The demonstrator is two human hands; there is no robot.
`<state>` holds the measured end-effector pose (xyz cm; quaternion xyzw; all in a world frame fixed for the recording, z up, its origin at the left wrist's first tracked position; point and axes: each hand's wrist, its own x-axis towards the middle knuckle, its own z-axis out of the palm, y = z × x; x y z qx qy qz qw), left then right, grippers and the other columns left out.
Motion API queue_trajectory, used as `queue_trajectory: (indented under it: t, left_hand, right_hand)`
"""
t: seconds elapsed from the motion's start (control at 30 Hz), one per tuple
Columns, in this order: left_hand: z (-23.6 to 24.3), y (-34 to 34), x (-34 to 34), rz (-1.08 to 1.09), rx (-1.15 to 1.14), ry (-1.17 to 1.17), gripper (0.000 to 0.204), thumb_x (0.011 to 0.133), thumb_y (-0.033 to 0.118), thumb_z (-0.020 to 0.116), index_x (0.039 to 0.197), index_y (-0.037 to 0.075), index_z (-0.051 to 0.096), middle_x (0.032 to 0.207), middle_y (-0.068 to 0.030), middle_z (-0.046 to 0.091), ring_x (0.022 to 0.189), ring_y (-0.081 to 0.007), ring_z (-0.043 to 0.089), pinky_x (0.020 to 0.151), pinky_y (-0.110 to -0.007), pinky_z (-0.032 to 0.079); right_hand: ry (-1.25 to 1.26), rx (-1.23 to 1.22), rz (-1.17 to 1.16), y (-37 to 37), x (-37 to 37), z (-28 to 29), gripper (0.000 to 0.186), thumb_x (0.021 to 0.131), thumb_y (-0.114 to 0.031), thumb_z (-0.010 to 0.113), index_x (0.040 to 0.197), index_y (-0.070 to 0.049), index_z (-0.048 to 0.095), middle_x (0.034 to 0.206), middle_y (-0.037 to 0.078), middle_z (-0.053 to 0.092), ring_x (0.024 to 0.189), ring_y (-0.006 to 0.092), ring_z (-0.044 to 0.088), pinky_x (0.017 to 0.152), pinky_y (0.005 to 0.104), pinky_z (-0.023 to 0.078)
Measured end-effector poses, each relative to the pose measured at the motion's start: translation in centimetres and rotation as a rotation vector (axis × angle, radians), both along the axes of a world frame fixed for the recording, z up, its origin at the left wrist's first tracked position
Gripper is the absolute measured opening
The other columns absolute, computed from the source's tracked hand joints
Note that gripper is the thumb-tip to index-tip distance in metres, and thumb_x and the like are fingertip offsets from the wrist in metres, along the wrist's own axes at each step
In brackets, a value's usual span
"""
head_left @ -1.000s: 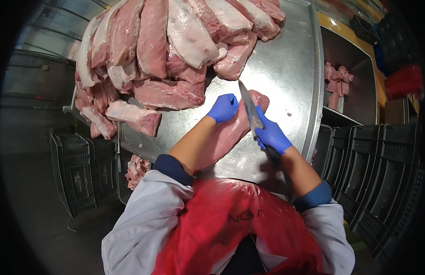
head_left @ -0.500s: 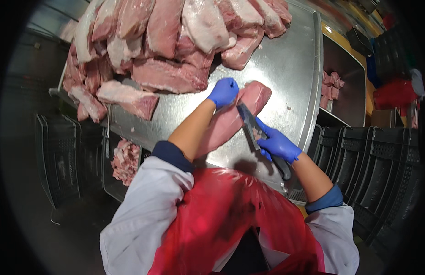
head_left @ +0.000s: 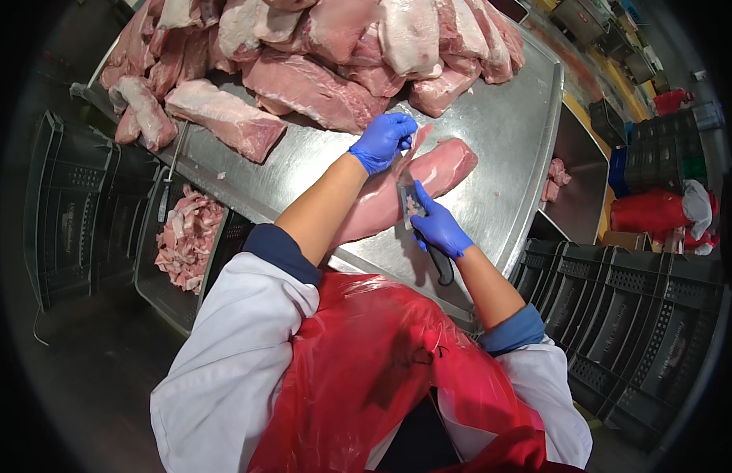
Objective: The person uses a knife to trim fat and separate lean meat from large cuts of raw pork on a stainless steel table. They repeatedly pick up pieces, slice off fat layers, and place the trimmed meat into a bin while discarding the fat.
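A long pale pink piece of meat (head_left: 372, 211) lies slantwise on the steel table in front of me. My left hand (head_left: 385, 142), in a blue glove, is closed on a thin strip of meat (head_left: 414, 151) that rises from the top of this piece. My right hand (head_left: 442, 226), also gloved in blue, grips a knife (head_left: 409, 199) with a black handle. Its broad blade lies against the meat near the strip, with small bits stuck to it. The blade's tip is hard to make out.
Many large meat pieces (head_left: 315, 88) are heaped across the far side of the steel table (head_left: 512, 146). A bin of trimmings (head_left: 191, 240) stands at lower left. On the right, a metal tub (head_left: 579, 177) holds a few chunks. Dark plastic crates (head_left: 618, 296) stand on both sides.
The camera view has shifted. My left hand now holds a strip raised from the meat. The knife has moved left along the piece, closer to my left hand.
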<state>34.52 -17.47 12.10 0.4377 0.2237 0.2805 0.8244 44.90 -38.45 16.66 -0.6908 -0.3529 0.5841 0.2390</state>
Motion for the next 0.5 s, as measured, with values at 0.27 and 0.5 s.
queue_trajectory:
  t: [0.27, 0.5]
  left_hand:
    - [5.1, -0.1, -4.2, 0.055, -0.221, -0.323, 0.005, 0.096, 0.014, 0.063, 0.095, 0.008, 0.064, 0.08, 0.0019, 0.06, 0.068, -0.0084, 0.057, 0.064, -0.025, 0.046]
    - [10.4, -2.4, -14.6, 0.211, -0.034, -0.356, 0.006, 0.098, 0.006, 0.057, 0.094, 0.004, 0.06, 0.081, -0.0005, 0.057, 0.069, -0.0086, 0.054, 0.065, -0.023, 0.044]
  right_hand:
    - [-0.048, -0.008, 0.048, -2.0, -4.1, -0.9, 0.075, 0.094, -0.012, 0.054, 0.16, -0.023, 0.018, 0.071, 0.01, 0.062, 0.053, 0.0144, 0.057, 0.053, 0.0315, 0.05]
    - [-0.072, 0.083, 0.063, -7.1, -7.2, -1.7, 0.076, 0.093, -0.013, 0.057, 0.159, -0.023, 0.021, 0.088, 0.014, 0.067, 0.061, 0.0144, 0.058, 0.062, 0.0323, 0.052]
